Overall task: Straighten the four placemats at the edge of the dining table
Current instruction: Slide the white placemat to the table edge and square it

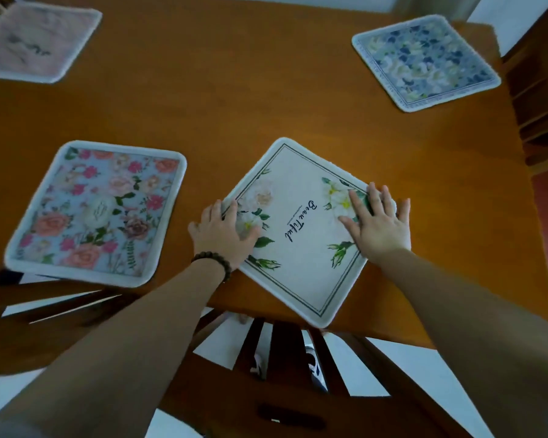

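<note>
Four placemats lie on the wooden dining table [241,99]. The white placemat with the word "Beautiful" [298,235] sits turned like a diamond, one corner overhanging the near edge. My left hand [223,233] lies flat on its left corner, fingers spread. My right hand [377,221] presses flat on its right corner. A pink rose placemat [98,210] lies to the left near the front edge. At the far right a blue flowered placemat [424,60] lies askew. A pale pink placemat [35,41] is at the far left.
A dark wooden chair [276,349] stands under the near edge below the white placemat. Another chair [45,308] stands at the lower left. A third chair [532,99] stands beyond the table's right edge. A dark bead bracelet [212,260] is on my left wrist.
</note>
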Available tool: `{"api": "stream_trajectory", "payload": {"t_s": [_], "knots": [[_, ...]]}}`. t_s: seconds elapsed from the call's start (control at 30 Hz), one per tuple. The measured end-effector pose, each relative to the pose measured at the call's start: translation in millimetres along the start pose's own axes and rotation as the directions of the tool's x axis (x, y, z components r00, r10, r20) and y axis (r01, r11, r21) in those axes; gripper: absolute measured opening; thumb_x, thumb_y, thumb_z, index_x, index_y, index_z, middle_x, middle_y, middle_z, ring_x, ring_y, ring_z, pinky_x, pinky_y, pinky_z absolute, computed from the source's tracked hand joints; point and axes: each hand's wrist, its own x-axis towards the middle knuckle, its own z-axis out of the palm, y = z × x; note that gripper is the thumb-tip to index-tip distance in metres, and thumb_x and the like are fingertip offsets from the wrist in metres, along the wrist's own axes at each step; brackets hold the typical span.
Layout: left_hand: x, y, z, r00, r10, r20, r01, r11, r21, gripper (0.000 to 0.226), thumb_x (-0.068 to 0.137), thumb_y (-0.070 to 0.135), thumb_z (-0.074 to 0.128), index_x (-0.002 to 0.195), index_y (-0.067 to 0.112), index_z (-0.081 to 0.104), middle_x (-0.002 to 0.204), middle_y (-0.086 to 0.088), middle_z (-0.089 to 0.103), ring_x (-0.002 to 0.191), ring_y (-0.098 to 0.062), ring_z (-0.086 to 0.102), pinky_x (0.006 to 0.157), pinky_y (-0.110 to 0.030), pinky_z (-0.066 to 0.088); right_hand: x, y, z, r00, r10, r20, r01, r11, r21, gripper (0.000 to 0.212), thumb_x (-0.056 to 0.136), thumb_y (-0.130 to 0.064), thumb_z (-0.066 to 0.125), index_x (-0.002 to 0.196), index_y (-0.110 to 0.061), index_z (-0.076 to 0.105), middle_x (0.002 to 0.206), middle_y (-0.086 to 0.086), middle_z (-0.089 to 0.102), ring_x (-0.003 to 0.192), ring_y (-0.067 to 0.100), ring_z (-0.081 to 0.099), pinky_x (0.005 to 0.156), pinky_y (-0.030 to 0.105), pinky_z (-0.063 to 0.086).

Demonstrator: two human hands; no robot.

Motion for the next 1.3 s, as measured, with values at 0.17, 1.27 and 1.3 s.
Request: {"api": "stream_trajectory", "payload": {"t_s": [0.17, 1.27, 1.3], "knots": [[-31.2, 7.8, -12.1, 0.993, -0.035, -0.114, 0.046, 0.995, 0.093, 0.062, 0.085, 0.067, 0.026, 0.122, 0.023, 0.049, 0.115, -0.008, 0.054, 0.109, -0.03, 0.044, 0.093, -0.049, 0.03, -4.8, -2.3, -9.0, 0.999, 0.02, 0.034, -0.024, 0.993, 0.115, 0.07, 0.087, -0.072, -0.004, 0.15, -0.041, -0.002, 0.16, 0.004, -0.011, 0.144, 0.026, -0.017, 0.113, 0.056, -0.008], [96.4, 31.4, -0.9, 0.91, 0.402, 0.105, -0.408, 0.912, 0.046, 0.088, 0.077, 0.081, 0.032, 0.15, 0.039, 0.004, 0.16, 0.006, 0.0, 0.145, -0.021, -0.005, 0.115, -0.051, 0.001, 10.1, -13.7, 5.3, 0.994, -0.111, -0.007, 0.111, 0.992, 0.062, 0.07, 0.092, -0.068, 0.002, 0.152, -0.032, -0.003, 0.16, 0.004, -0.005, 0.145, 0.018, -0.014, 0.116, 0.04, -0.011], [92.8, 30.4, -0.9, 0.911, 0.402, 0.094, -0.408, 0.912, 0.048, 0.089, 0.077, 0.082, 0.03, 0.15, 0.039, 0.005, 0.16, 0.006, 0.002, 0.145, -0.021, -0.003, 0.114, -0.051, 0.002, 7.1, -15.9, 5.2, 0.996, -0.085, -0.007, 0.085, 0.994, 0.072, 0.07, 0.092, -0.067, 0.003, 0.152, -0.032, -0.003, 0.16, 0.004, -0.005, 0.145, 0.018, -0.014, 0.116, 0.04, -0.01]]}}
